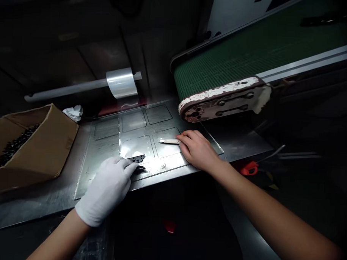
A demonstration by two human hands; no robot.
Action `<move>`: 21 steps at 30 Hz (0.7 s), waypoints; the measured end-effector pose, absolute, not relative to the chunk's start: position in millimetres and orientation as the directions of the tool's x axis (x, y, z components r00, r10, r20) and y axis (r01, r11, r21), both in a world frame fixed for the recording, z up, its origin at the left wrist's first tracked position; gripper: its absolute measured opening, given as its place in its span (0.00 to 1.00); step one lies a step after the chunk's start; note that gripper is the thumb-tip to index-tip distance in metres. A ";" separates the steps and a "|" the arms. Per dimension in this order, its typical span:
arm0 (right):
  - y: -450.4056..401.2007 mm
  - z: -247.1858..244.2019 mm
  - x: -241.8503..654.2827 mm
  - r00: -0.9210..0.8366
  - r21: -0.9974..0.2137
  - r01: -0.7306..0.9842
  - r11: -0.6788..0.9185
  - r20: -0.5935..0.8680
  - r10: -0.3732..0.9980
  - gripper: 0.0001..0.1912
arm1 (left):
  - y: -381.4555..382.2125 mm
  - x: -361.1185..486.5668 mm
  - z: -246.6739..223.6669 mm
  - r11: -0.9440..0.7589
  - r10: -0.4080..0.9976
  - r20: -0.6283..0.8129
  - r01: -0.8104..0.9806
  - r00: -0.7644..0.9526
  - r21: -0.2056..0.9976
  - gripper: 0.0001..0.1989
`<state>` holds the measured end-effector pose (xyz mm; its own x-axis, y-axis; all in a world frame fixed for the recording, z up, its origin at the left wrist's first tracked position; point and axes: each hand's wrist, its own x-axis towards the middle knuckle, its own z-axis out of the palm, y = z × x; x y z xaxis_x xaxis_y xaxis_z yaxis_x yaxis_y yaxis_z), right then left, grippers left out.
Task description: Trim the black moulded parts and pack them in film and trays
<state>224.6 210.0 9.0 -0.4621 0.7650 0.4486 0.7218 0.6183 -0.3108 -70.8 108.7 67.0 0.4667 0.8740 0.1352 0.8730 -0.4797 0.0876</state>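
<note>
Head view, looking down at a dim metal bench (pixel 60 196). A flat steel plate (pixel 104 169) lies on it, marked out in shallow rectangular panels.

The left hand (pixel 109 188) wears a white glove. It rests on the near edge of the plate, its fingers closed on a small dark part (pixel 136 159) with little holes in it. The part lies flat on the plate, just past the gloved fingertips, over a shiny clear film (pixel 133 145) that covers one of the panels.

The right hand (pixel 197 148) is bare. It lies palm down on the right side of the plate, fingers curled over the end of a thin pale stick (pixel 169 141). The stick lies flat on a panel and points left, toward the film. The two hands are near each other but apart.

To the left, on the bench, stands an open cardboard box (pixel 48 140) tilted toward the plate, with many small black pieces (pixel 15 144) heaped inside. Behind it lies a crumpled white rag (pixel 73 112).

Behind the plate, a roll of clear film (pixel 121 82) sits on a pale horizontal rod (pixel 63 91).

At upper right, a green conveyor belt (pixel 250 53) runs away to the right. Its worn, paint-flaked end bracket (pixel 222 99) hangs just above the far right corner of the plate.

Below the bench edge on the right, something orange-red (pixel 249 168) shows; it is too dark to tell what it is.
</note>
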 end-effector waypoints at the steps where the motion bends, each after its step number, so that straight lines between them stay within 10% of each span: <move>1: 210.5 8.1 226.2 -0.453 -0.325 0.715 0.619 0.460 0.764 0.17 | 108.0 -72.3 65.1 -0.474 0.875 0.172 0.873 0.452 0.114 0.16; 6: 206.2 15.8 233.5 -0.409 -0.397 0.668 0.630 0.512 0.756 0.16 | 83.1 -76.1 60.0 -0.412 0.864 0.407 0.880 0.295 0.238 0.08; 10: 156.8 26.7 209.0 -0.355 -0.599 0.521 0.608 0.496 0.792 0.15 | 40.1 -60.0 54.1 -0.332 0.796 0.573 0.653 -0.193 0.681 0.12; 13: 99.0 24.3 165.0 -0.526 -0.976 0.120 0.180 0.091 0.845 0.17 | 15.2 -47.0 35.3 -0.334 0.744 0.538 0.478 -0.396 0.813 0.15; 16: 54.7 11.5 117.3 -0.703 -0.917 -0.101 -0.385 -0.208 0.680 0.25 | -2.9 -46.8 5.6 -0.300 0.702 0.574 0.555 -0.422 0.776 0.16; 21: 25.0 -17.6 90.0 -0.645 -0.861 -0.003 -0.509 -0.387 0.659 0.24 | -46.5 -58.2 -27.3 0.028 0.780 0.181 0.322 -0.599 0.946 0.14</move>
